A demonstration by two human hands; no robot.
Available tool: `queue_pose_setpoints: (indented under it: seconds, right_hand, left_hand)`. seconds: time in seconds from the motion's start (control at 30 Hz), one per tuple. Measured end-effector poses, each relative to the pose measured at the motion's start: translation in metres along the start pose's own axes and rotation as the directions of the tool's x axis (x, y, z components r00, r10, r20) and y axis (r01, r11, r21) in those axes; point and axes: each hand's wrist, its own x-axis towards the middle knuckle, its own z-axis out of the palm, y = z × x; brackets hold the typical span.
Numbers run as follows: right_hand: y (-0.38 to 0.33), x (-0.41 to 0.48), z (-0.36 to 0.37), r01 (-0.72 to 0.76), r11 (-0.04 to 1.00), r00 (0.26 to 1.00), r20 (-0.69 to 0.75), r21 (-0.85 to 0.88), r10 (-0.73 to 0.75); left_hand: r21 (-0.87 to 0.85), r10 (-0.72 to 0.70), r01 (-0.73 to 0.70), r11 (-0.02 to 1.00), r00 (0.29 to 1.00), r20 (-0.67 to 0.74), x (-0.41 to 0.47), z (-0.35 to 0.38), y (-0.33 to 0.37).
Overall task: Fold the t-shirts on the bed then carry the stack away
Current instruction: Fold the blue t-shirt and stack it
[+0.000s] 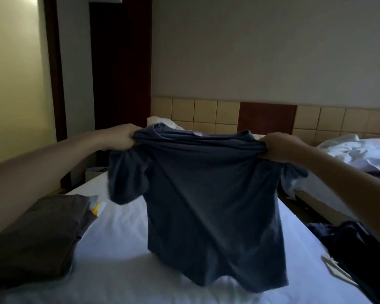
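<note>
A dark blue t-shirt hangs spread out in front of me above the white bed. My left hand grips its left shoulder and my right hand grips its right shoulder. Both sleeves droop below my fists, and the hem brushes the sheet. On the bed at the left lies a folded stack with a brown garment on top; something white and yellow pokes out at its far edge.
A heap of dark clothes lies at the bed's right edge. A second bed with rumpled white bedding stands to the right across a narrow gap. A tiled headboard and wall are behind; a dark doorway is at the back left.
</note>
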Motion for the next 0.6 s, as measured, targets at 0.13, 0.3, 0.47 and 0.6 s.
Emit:
queue_pose_setpoints:
  seconds: [0.13, 0.3, 0.47, 0.6]
  right_hand:
    - [0.010, 0.008, -0.001, 0.012, 0.971, 0.998, -0.064, 0.239, 0.004]
    - [0.011, -0.002, 0.005, 0.087, 0.934, 0.990, 0.073, 0.347, -0.119]
    - [-0.001, -0.002, 0.027, 0.084, 0.993, 0.994, 0.069, 0.088, -0.090]
    - [0.002, 0.004, 0.038, 0.062, 0.992, 0.994, -0.092, 0.110, -0.052]
  left_hand:
    - [-0.298, 0.049, -0.056, 0.953, 0.998, -0.033, -0.009, 0.005, 0.009]
    - [0.106, -0.009, -0.015, 0.994, 0.976, 0.219, -0.020, 0.006, 0.008]
    - [0.183, -0.012, 0.000, 0.983, 0.998, 0.067, -0.012, 0.020, -0.003]
    - [-0.012, 0.035, -0.034, 0.999, 0.998, 0.049, -0.013, 0.023, -0.005]
